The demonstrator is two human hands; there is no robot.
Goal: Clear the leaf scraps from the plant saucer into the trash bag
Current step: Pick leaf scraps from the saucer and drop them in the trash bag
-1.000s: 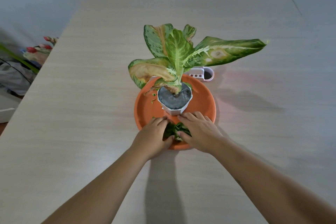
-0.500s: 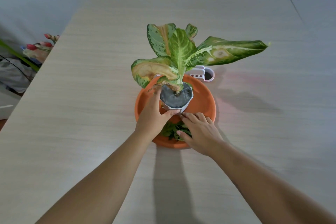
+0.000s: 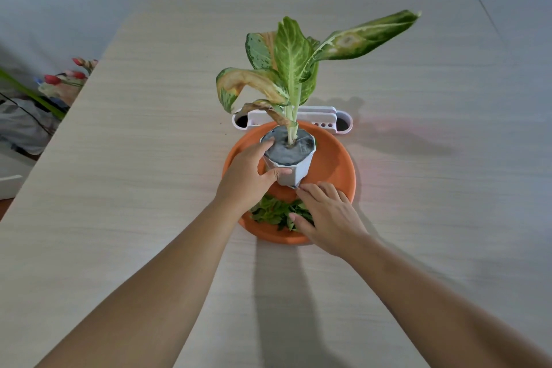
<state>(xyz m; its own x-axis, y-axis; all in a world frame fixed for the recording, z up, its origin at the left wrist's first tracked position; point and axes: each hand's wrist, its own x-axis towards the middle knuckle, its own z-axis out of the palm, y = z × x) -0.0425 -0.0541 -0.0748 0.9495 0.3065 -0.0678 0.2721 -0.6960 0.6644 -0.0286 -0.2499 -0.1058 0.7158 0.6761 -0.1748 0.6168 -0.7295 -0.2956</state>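
Left hand [image 3: 249, 176]: we are clamping it round the white plant pot [image 3: 294, 163], tilting it on the orange saucer [image 3: 334, 164].
Right hand [image 3: 327, 215]: fingers loosely spread, resting flat on the leaf scraps [image 3: 273, 212].
Scraps: lying at the saucer's near rim, mid-desk.
Handling: we are judging them light, limp, scattering easily; pinching the bunched heap seems best.
Trash bag: not in view.

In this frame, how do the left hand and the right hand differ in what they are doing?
The left hand is wrapped around the white plant pot, thumb across its front; the right hand lies flatter and grips nothing visible. The left hand is higher, at the pot's side; the right hand rests low on the pile of leaf scraps. Both are over the orange saucer.
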